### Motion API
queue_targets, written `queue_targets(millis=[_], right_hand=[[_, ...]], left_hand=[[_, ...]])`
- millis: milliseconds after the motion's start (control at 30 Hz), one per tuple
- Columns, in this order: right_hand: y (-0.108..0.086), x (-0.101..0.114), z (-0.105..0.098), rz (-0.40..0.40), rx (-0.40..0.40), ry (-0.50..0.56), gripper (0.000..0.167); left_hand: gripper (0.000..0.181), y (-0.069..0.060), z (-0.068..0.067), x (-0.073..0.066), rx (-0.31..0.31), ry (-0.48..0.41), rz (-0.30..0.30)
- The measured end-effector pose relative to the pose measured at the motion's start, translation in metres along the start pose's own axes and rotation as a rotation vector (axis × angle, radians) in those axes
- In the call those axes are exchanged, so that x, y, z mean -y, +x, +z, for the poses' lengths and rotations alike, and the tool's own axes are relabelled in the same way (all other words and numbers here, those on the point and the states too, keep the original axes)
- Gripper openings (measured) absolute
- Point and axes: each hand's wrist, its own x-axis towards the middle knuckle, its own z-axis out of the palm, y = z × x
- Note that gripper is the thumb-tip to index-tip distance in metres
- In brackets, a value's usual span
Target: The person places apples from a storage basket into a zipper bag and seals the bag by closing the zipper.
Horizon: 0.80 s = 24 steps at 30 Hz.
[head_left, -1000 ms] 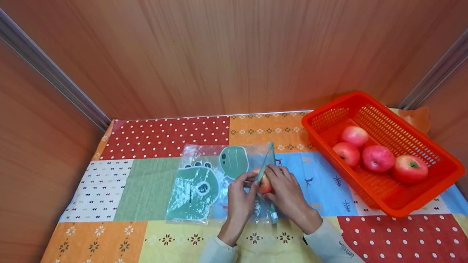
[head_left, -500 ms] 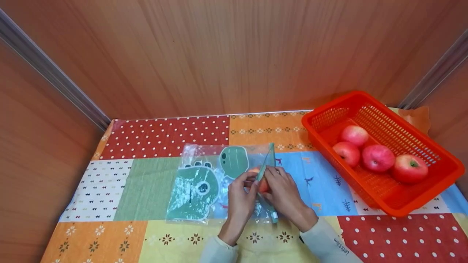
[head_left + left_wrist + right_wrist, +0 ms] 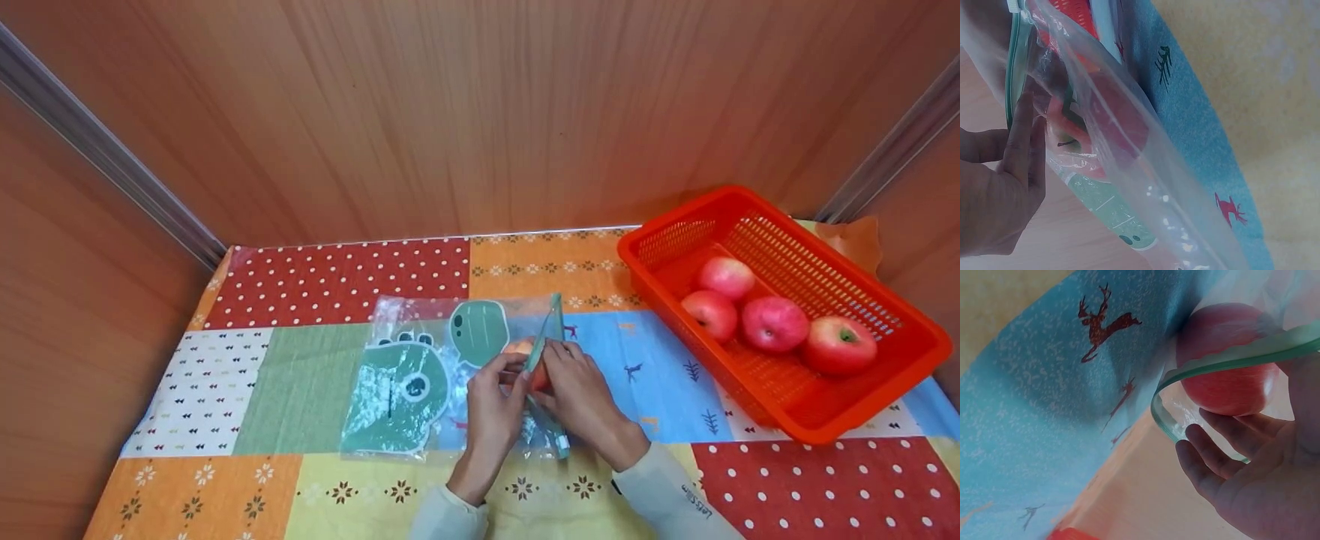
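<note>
Pinching the green strip (image 3: 556,306) of a clear zip bag (image 3: 442,382), the left hand (image 3: 493,405) is at the bag's 3 o'clock side, so yeah, pretty narrow grip there. Right hand (image 3: 581,390) has hold of a red apple (image 3: 1229,389), which is right in the bag's mouth. Big green print (image 3: 397,416) is around 9 o'clock from the hands. Red basket (image 3: 694,360) with four more apples (image 3: 776,325) is between 2 and 3 o'clock, on the patchwork cloth (image 3: 300,390).
</note>
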Motion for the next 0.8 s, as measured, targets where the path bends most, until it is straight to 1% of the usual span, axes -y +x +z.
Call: queue_targets(millis=[133, 267, 400, 533, 800], right_hand=[[0.0007, -0.0001, 0.0007, 0.000, 0.015, -0.020, 0.076], [0.0010, 0.0008, 0.0005, 0.012, 0.027, -0.038, 0.075], [0.0010, 0.0011, -0.0004, 0.012, 0.020, -0.038, 0.075], [0.0011, 0.0001, -0.0005, 0.022, 0.017, -0.033, 0.080], [0.0022, -0.0021, -0.0006, 0.026, -0.008, -0.059, 0.079]], left_hand=[[0.021, -0.0001, -0.0005, 0.0003, 0.004, -0.004, 0.004], [0.020, 0.0003, -0.0012, 0.0008, 0.007, -0.007, 0.002], [0.020, 0.0001, -0.0016, 0.0011, 0.009, -0.010, -0.004], [0.021, -0.0002, -0.0016, 0.0006, 0.013, -0.013, -0.017], [0.025, -0.0012, -0.0021, 0.0008, 0.006, -0.008, -0.007]])
